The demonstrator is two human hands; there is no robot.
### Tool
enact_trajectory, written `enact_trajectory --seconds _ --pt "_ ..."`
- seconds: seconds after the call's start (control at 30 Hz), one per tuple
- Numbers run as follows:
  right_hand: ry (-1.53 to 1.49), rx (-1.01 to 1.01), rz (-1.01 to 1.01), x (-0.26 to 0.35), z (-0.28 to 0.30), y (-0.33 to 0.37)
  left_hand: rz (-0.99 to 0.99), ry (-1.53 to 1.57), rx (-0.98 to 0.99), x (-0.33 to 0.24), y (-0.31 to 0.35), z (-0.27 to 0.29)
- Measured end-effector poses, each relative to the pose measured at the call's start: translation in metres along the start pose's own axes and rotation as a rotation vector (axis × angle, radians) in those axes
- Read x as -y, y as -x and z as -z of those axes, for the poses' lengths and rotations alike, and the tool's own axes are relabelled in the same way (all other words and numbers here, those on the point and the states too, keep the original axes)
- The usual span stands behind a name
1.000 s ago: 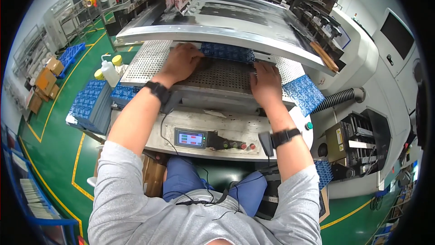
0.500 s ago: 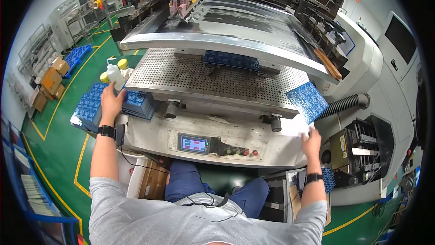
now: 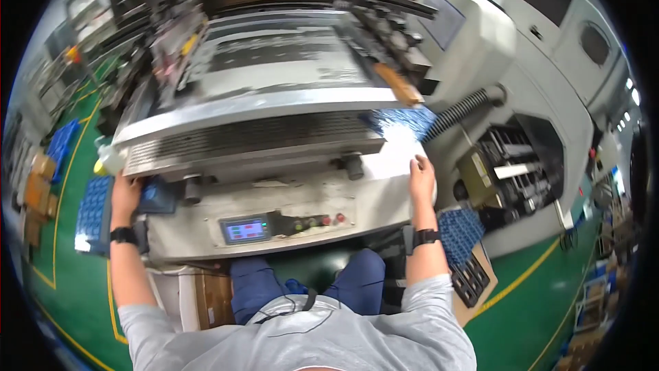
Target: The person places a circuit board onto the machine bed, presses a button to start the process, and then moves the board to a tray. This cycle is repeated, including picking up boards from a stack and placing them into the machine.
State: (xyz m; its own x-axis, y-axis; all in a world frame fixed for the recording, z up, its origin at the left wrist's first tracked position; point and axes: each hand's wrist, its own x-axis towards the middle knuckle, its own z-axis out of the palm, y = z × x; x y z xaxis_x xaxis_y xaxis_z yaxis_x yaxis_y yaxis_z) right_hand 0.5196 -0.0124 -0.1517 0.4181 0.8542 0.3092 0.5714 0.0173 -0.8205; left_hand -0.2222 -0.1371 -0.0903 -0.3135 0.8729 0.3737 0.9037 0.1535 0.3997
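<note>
Pale machine ledge [image 3: 381, 196]: blue stack [image 3: 158, 197] left, blue panel [image 3: 406, 124] right

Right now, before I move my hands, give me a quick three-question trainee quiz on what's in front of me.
1. True or false: the wooden handle lies toward the right side of the metal frame.
2. Which is nearest your left hand? A: ribbed hose. B: blue panels. C: lit screen.
3. Fill in: the floor is ____, marked with yellow lines.

Key: 1 true; 2 B; 3 green.
</note>
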Motion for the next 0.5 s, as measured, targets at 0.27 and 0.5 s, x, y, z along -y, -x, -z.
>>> enact_trajectory --seconds 0.27,0.5 --pt "-1.411 0.270 -0.509 0.113 0.022 0.040 0.034 -0.059 -0.046 -0.028 -0.003 0.006" --pt "-1.398 0.292 -0.493 0.124 0.022 0.028 0.065 -0.093 -0.050 -0.036 0.002 0.015"
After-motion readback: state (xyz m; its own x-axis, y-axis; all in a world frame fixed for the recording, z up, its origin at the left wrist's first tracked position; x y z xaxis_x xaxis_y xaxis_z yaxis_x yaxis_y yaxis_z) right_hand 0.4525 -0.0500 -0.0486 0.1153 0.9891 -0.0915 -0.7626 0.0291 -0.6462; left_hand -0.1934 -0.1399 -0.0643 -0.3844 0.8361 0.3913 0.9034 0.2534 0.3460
